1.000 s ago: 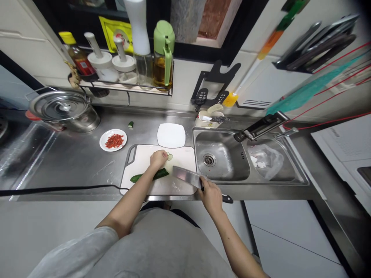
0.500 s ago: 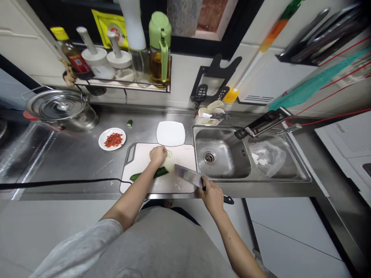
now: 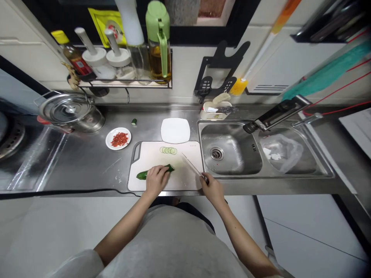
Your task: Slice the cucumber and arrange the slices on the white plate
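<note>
On the white cutting board (image 3: 191,154) lies a dark green cucumber (image 3: 142,175), its cut end pointing right. My left hand (image 3: 157,179) rests over its middle with the fingers curled round it. In my right hand (image 3: 213,189) is a kitchen knife (image 3: 191,164), held by the handle at the board's right edge. Its blade is turned edge-on and slants up and left, apart from the cucumber. A short row of overlapping cucumber slices (image 3: 168,150) lies flat near the board's far edge.
A white square plate (image 3: 175,130) stands behind the board. To the left are a small plate of chopped red pieces (image 3: 119,139), a cucumber end (image 3: 133,122) and a lidded steel pot (image 3: 89,119). The sink (image 3: 232,150) is at the right. A black cable (image 3: 95,190) runs along the front edge.
My left hand has moved from the slices at the far side back onto the cucumber, uncovering the row. The knife blade has turned from showing its flat side to edge-on. The view has shifted slightly.
</note>
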Motion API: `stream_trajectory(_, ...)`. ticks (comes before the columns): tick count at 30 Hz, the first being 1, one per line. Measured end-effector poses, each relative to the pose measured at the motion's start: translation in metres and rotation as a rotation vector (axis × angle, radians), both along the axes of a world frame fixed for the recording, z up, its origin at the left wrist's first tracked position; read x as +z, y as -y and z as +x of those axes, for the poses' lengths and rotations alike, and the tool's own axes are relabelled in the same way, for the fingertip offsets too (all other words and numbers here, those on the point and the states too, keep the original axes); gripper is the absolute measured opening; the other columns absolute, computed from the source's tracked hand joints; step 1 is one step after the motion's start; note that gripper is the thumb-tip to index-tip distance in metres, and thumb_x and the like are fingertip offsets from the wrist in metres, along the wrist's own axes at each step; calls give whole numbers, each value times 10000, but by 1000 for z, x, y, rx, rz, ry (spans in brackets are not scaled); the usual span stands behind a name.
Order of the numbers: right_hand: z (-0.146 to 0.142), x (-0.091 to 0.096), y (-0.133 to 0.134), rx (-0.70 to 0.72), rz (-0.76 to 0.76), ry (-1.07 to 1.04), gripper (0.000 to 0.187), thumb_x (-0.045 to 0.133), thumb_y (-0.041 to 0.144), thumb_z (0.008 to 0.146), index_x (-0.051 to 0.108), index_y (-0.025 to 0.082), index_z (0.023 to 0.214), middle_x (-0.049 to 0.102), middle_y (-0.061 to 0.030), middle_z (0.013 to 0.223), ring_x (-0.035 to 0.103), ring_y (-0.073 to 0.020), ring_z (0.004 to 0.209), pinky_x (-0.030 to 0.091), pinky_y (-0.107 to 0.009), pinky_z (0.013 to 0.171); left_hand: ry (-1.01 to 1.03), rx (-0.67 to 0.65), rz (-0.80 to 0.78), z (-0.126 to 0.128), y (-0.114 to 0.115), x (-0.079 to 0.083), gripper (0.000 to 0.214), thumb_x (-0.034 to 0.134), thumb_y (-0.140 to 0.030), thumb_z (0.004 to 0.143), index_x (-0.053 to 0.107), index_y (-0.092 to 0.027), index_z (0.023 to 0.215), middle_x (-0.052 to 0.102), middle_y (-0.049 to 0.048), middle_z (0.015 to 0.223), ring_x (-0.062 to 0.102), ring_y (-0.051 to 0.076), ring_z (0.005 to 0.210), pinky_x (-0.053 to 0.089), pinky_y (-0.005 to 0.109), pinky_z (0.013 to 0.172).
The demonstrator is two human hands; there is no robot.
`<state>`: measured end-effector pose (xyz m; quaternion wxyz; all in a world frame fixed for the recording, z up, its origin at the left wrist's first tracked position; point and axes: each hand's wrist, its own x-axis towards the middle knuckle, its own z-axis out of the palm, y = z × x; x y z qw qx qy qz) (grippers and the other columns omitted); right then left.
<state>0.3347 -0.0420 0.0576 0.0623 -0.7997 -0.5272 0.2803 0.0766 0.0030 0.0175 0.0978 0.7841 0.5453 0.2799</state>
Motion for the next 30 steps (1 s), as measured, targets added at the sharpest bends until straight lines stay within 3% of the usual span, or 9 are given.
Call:
stream_trajectory(6, -2, -7, -2, 18, 42, -89, 377, 404, 404, 918, 631, 202, 1140, 712, -87, 973, 646, -223, 886, 407, -273, 706, -57, -23, 46, 5, 4, -9, 261, 523, -293, 905, 640, -238, 1131, 670, 75, 1066, 578, 210, 1001, 381, 372, 834)
stream_trajectory(14, 1, -15, 4, 109, -11, -84, 354, 336, 369, 945, 627, 173, 899, 679, -66, 769, 617, -183, 744, 337, -235, 616, -48, -85, 28, 7, -10, -18, 224, 527, -246, 898, 681, -263, 1059, 697, 45, 982, 603, 182, 938, 396, 352, 812)
stream_trajectory(18, -2, -10, 1, 157, -76, -66, 329, 354, 357, 951, 627, 175, 949, 693, -75, 841, 625, -188, 817, 319, -239, 623, -75, -84, -1, 7, -15, -18, 224, 528, -256, 892, 695, -276, 1041, 697, 44, 985, 608, 181, 935, 397, 348, 824)
stream_trajectory(24, -18, 5, -4, 240, -158, -42, 379, 357, 324, 959, 503, 166, 1271, 702, -92, 1006, 637, -207, 918, 350, -257, 673, -85, -77, -60, 7, -11, -17, 214, 535, -312, 890, 702, -283, 1021, 696, 47, 1022, 610, 194, 968, 381, 355, 832)
stream_trajectory(30, -39, 17, -7, 415, -250, 39, 358, 303, 346, 981, 529, 183, 1206, 699, -101, 964, 644, -212, 904, 376, -262, 698, -108, -64, -97, 7, -7, -15, 205, 541, -327, 889, 712, -299, 999, 689, 53, 1042, 608, 198, 981, 365, 363, 829)
